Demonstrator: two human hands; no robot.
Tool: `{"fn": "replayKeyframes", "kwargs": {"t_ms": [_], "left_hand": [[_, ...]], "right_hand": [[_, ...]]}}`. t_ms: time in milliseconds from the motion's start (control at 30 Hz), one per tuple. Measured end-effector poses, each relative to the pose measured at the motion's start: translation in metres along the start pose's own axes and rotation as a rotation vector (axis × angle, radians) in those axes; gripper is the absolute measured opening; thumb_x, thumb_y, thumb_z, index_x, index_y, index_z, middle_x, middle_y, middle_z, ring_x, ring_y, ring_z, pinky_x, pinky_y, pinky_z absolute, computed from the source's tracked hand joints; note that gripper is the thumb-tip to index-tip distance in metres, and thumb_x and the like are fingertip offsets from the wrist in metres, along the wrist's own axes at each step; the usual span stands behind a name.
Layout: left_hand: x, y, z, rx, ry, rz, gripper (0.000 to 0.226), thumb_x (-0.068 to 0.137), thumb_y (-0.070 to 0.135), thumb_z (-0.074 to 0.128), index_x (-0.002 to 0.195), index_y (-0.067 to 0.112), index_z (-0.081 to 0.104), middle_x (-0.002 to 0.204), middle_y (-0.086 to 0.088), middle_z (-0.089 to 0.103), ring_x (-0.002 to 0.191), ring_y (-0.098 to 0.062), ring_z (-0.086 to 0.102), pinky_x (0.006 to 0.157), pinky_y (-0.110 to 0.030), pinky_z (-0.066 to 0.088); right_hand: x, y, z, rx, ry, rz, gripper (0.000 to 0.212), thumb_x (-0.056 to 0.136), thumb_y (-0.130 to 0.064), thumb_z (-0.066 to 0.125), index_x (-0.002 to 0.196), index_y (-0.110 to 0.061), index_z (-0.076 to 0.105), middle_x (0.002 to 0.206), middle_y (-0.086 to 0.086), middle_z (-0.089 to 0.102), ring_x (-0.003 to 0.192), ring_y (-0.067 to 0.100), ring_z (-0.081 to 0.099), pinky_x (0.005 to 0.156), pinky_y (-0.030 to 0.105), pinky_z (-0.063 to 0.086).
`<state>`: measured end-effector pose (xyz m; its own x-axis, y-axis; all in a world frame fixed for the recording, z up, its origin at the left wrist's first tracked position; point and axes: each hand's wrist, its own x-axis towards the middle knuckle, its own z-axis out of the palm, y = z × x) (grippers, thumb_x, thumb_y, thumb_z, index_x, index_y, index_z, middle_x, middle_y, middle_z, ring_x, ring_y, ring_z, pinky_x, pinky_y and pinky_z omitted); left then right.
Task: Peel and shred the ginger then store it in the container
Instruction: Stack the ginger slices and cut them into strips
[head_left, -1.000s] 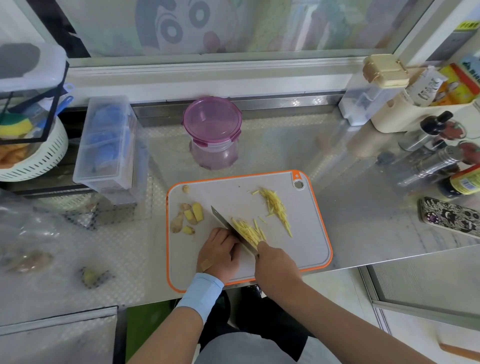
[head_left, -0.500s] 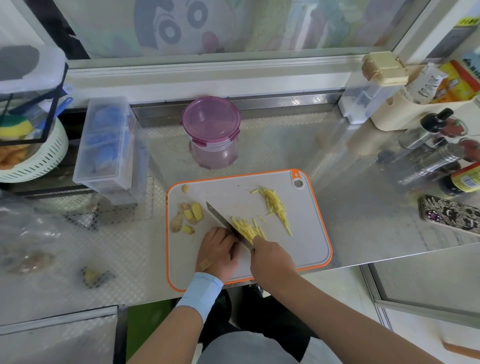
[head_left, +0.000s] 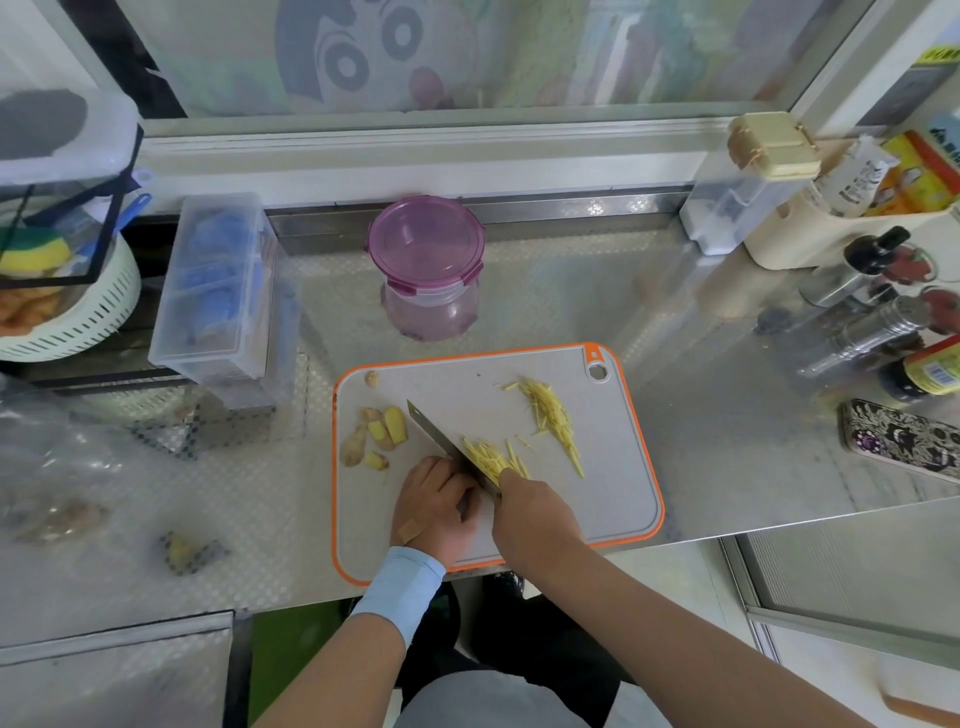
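Gripping the knife, the right hand held its blade against ginger shreds; the left hand, at its nine o'clock, curled, any hold hidden.

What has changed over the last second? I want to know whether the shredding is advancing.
The right hand has shifted the knife slightly left and away across the cutting board, toward the left hand, which has kept its place beside the blade. Nothing was taken up or let go. The fresh shreds by the blade, the far shred pile, the ginger pieces and the closed container stayed put.
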<state>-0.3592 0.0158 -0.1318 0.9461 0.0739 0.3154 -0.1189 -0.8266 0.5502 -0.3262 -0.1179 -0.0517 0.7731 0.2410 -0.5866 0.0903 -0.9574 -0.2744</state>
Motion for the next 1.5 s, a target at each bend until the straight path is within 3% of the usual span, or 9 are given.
{"fn": "replayKeyframes", "kwargs": {"t_ms": [333, 467, 600, 800, 900, 1000, 1100, 1367, 1500], "left_hand": [[-0.001, -0.003, 0.003, 0.0, -0.001, -0.011, 0.013, 0.066, 0.001, 0.071, 0.07, 0.014, 0.069, 0.079, 0.002, 0.064, 0.083, -0.023, 0.055, 0.072, -0.033, 0.046], [-0.002, -0.004, 0.003, 0.007, -0.014, -0.018, 0.01, 0.07, 0.005, 0.069, 0.071, 0.015, 0.069, 0.08, 0.003, 0.063, 0.084, -0.022, 0.054, 0.073, -0.031, 0.044], [-0.003, -0.006, 0.003, -0.001, -0.047, -0.047, 0.01, 0.072, 0.006, 0.068, 0.071, 0.016, 0.069, 0.079, 0.004, 0.062, 0.084, -0.022, 0.054, 0.073, -0.031, 0.045], [0.024, -0.002, -0.027, 0.034, -0.363, -0.045, 0.029, 0.084, 0.028, 0.047, 0.079, 0.023, 0.075, 0.082, 0.004, 0.064, 0.085, -0.021, 0.056, 0.077, -0.027, 0.046], [0.04, -0.001, -0.046, -0.024, -0.486, -0.212, 0.022, 0.089, 0.025, 0.053, 0.085, 0.023, 0.074, 0.089, 0.005, 0.065, 0.092, -0.016, 0.057, 0.082, -0.027, 0.046], [0.048, 0.001, -0.067, -0.163, -0.348, -0.427, 0.014, 0.086, 0.02, 0.061, 0.081, 0.03, 0.069, 0.089, 0.011, 0.064, 0.083, -0.007, 0.059, 0.08, -0.019, 0.046], [0.05, -0.001, -0.08, -0.129, -0.332, -0.476, 0.013, 0.087, 0.022, 0.059, 0.083, 0.031, 0.067, 0.09, 0.012, 0.064, 0.081, -0.007, 0.058, 0.081, -0.02, 0.045], [0.021, -0.011, -0.072, 0.054, -0.587, -0.294, 0.031, 0.096, 0.021, 0.045, 0.118, 0.023, 0.067, 0.121, 0.007, 0.051, 0.115, -0.013, 0.047, 0.1, -0.02, 0.033], [0.02, -0.011, -0.072, 0.103, -0.642, -0.267, 0.032, 0.093, 0.018, 0.044, 0.114, 0.019, 0.068, 0.121, 0.006, 0.047, 0.114, -0.015, 0.047, 0.097, -0.022, 0.036]], "right_hand": [[-0.008, 0.015, 0.011, -0.096, -0.001, -0.007, 0.018, 0.097, -0.01, 0.047, 0.116, -0.012, 0.047, 0.082, -0.002, 0.047, 0.064, 0.014, 0.046, 0.051, 0.023, 0.035], [-0.002, 0.01, 0.008, 0.026, 0.022, 0.008, 0.014, 0.102, -0.019, 0.037, 0.109, -0.013, 0.047, 0.079, 0.001, 0.044, 0.083, 0.027, 0.056, 0.07, 0.035, 0.043], [0.005, 0.01, 0.004, 0.1, 0.002, 0.02, 0.008, 0.101, -0.022, 0.04, 0.099, -0.017, 0.045, 0.094, 0.008, 0.057, 0.089, 0.03, 0.06, 0.071, 0.033, 0.047], [0.013, 0.024, -0.025, 0.206, -0.029, 0.018, 0.025, 0.098, -0.037, 0.048, 0.083, -0.017, 0.045, 0.085, 0.002, 0.054, 0.076, 0.021, 0.05, 0.064, 0.03, 0.039], [0.013, 0.022, -0.045, 0.325, -0.004, 0.02, 0.035, 0.096, -0.045, 0.049, 0.08, -0.015, 0.05, 0.075, 0.002, 0.056, 0.065, 0.019, 0.051, 0.056, 0.029, 0.04], [0.012, 0.019, -0.05, 0.339, 0.01, 0.018, 0.034, 0.095, -0.043, 0.049, 0.089, -0.011, 0.058, 0.078, 0.003, 0.06, 0.066, 0.019, 0.055, 0.056, 0.029, 0.044], [0.005, 0.016, -0.035, 0.372, -0.038, 0.036, 0.024, 0.095, -0.036, 0.051, 0.086, -0.014, 0.054, 0.078, 0.002, 0.057, 0.063, 0.017, 0.051, 0.052, 0.027, 0.04], [-0.019, 0.022, 0.001, 0.448, -0.045, 0.106, 0.02, 0.093, -0.031, 0.057, 0.079, -0.018, 0.052, 0.077, 0.0, 0.056, 0.067, 0.015, 0.051, 0.051, 0.025, 0.035], [0.0, 0.042, -0.02, 0.384, 0.038, 0.142, 0.02, 0.093, -0.034, 0.053, 0.081, -0.018, 0.055, 0.078, 0.002, 0.06, 0.074, 0.022, 0.056, 0.061, 0.031, 0.042]]}}
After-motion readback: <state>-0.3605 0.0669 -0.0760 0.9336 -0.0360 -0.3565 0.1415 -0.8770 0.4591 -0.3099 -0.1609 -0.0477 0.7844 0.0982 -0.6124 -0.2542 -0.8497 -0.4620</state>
